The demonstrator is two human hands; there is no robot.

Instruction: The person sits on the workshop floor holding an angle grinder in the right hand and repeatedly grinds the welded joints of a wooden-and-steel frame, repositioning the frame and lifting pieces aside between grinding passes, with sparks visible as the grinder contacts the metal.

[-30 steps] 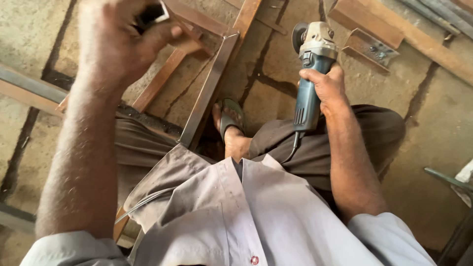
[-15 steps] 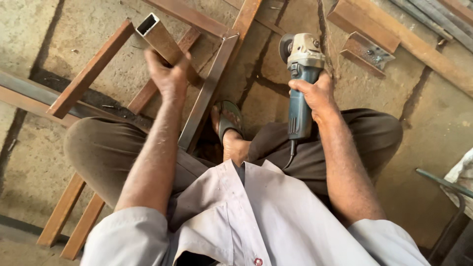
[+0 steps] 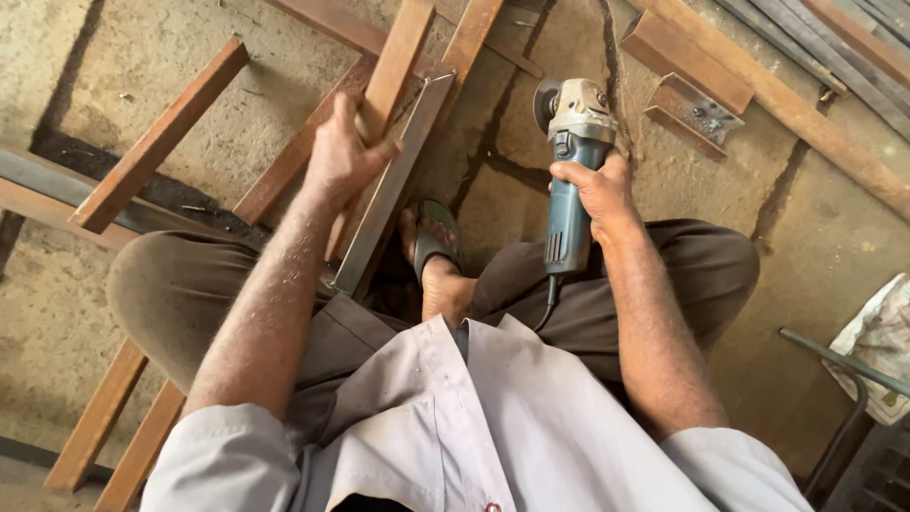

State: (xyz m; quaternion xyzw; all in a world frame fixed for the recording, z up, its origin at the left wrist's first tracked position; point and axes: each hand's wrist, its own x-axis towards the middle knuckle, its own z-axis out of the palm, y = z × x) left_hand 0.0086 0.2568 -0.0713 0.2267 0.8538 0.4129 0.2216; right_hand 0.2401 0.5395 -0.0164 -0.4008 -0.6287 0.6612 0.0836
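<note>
The person sits low on the concrete floor (image 3: 171, 123) with knees spread and one sandalled foot (image 3: 434, 248) tucked in between them. The left hand (image 3: 343, 161) has its fingers wrapped tight around a rusty square steel tube (image 3: 396, 59), gripping it near its lower part; the tube runs up and away toward the far edge of the floor. Just beside it, touching or nearly so, lies a grey angle bar (image 3: 393, 185) that slants down to the left knee. The right hand (image 3: 597, 190) is closed firmly around the blue body of an angle grinder (image 3: 573, 152), held upright with its head and disc pointing away from the body, above the cracked floor; its cord drops toward the lap. More rusty steel bars (image 3: 161, 137) lie scattered on the floor to the left, and others at the far right corner.
</note>
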